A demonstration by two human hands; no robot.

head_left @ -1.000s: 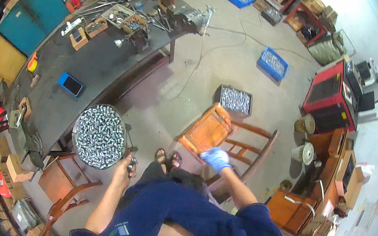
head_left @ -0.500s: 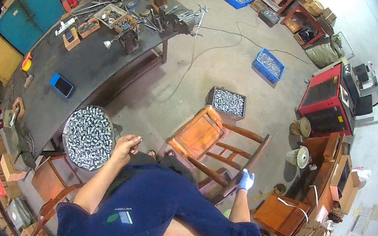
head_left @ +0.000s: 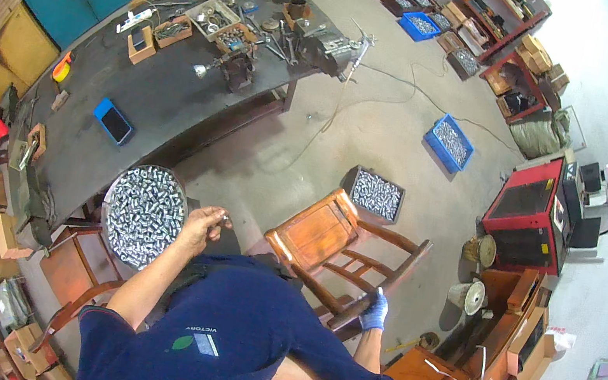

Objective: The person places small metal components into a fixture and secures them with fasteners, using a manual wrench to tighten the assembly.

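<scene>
My left hand is closed in a pinch, with a small shiny metal piece at its fingertips, too small to make out its kind. Just left of that hand stands a round tub heaped with short silvery metal cylinders. My right hand, in a pale blue glove, grips the top rail of a wooden chair. The chair is in front of me, its seat toward the middle and its back toward my right; some of its legs are hidden.
A dark workbench with tools, a vise and a blue-cased phone runs along the left. Beyond the chair, a box of metal parts and a blue crate stand on the floor. Another wooden chair sits at lower left.
The view has turned, so the surroundings sit shifted to the right. My right hand has come closer to my body along with the chair's back. My left hand remains closed near the tub.
</scene>
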